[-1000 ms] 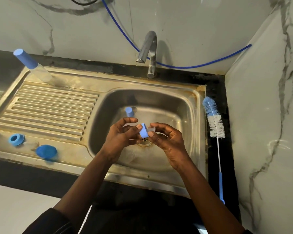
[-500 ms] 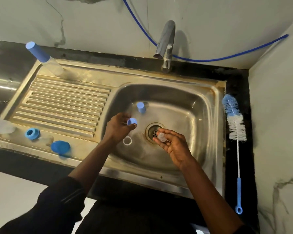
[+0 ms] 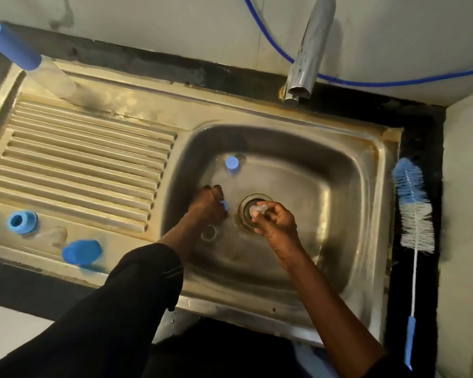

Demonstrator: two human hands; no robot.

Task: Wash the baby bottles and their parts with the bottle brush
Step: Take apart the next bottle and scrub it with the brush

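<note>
My left hand (image 3: 206,207) is low in the steel sink basin (image 3: 347,203), its fingers curled round a small blue part (image 3: 225,205) left of the drain. My right hand (image 3: 276,221) pinches a clear silicone teat (image 3: 257,210) right over the drain. A clear ring (image 3: 208,232) lies on the basin floor below my left hand. A small bottle with a blue cap (image 3: 232,162) stands at the back of the basin. The blue and white bottle brush (image 3: 414,211) lies on the black counter to the right of the sink.
On the drainboard (image 3: 79,165) lie a blue collar ring (image 3: 22,222), a blue cap (image 3: 82,252) and a clear part between them. A clear bottle with a long blue cap (image 3: 14,51) stands at the back left. The tap (image 3: 307,53) overhangs the basin; a blue hose runs along the wall.
My hands have drawn apart. The left hand has gone down to the basin floor with the blue part, and the right hand keeps the clear teat over the drain.
</note>
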